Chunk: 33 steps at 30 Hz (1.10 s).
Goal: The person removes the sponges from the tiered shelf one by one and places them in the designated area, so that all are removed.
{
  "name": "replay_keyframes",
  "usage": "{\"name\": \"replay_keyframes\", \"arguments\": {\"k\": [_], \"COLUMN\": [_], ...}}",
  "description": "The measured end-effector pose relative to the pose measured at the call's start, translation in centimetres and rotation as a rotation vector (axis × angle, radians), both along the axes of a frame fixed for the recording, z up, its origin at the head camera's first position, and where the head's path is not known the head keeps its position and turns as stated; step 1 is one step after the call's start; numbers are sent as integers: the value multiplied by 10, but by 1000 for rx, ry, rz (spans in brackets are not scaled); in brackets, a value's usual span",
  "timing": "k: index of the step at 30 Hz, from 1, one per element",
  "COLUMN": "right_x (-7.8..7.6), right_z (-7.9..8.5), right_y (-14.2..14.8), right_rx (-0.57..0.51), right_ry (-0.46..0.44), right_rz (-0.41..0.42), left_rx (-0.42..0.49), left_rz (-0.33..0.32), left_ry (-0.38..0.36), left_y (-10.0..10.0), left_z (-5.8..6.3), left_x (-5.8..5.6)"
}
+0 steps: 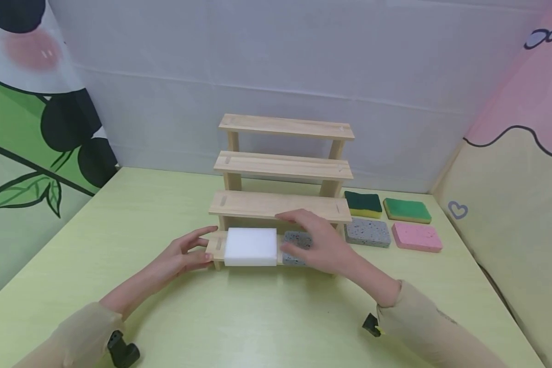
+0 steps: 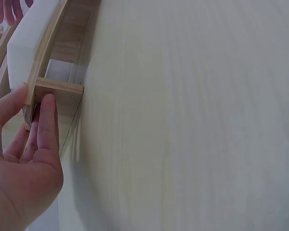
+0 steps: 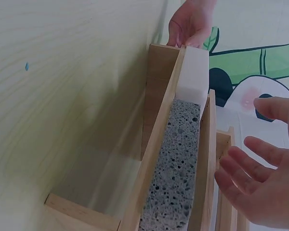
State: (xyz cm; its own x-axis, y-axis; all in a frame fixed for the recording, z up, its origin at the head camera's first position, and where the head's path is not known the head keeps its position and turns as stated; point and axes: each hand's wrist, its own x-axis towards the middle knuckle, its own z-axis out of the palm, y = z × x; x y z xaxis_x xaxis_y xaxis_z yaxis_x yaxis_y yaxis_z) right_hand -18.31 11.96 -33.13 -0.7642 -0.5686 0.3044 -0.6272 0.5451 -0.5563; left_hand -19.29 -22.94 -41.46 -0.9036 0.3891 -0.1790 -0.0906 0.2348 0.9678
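Note:
A stepped wooden rack (image 1: 280,204) with several tiers stands on the table. On its lowest tier lie a white sponge (image 1: 250,247) at the left and a speckled grey sponge (image 1: 296,239) beside it. My left hand (image 1: 184,254) grips the left end of that lowest board; in the left wrist view, the thumb is on top and fingers are below. Above the grey sponge is my right hand (image 1: 324,243), hiding part of it in the head view. The right wrist view shows this hand (image 3: 260,173) with fingers spread and apart from the grey sponge (image 3: 171,168).
Right of the rack lie a dark green and yellow sponge (image 1: 363,203), a green sponge (image 1: 407,210), another grey sponge (image 1: 367,232) and a pink sponge (image 1: 416,236). A white cloth wall (image 1: 280,61) closes off the back, with printed panels at both sides.

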Motion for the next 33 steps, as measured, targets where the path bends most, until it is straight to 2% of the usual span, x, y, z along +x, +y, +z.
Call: {"name": "replay_keyframes", "arguments": {"k": [10, 23, 33], "right_x": [-2, -6, -11], "right_z": [-1, -8, -11], "right_y": [-13, -22, -27], "right_rx": [67, 157, 193], "right_ry": [-50, -30, -56], "right_rz": [11, 29, 27], "left_rx": [14, -8, -12], "left_rz": [-1, -4, -3], "left_ry": [-5, -5, -4], "left_y": [0, 0, 1], "left_z": [1, 2, 1], "left_x": [0, 1, 0]}}
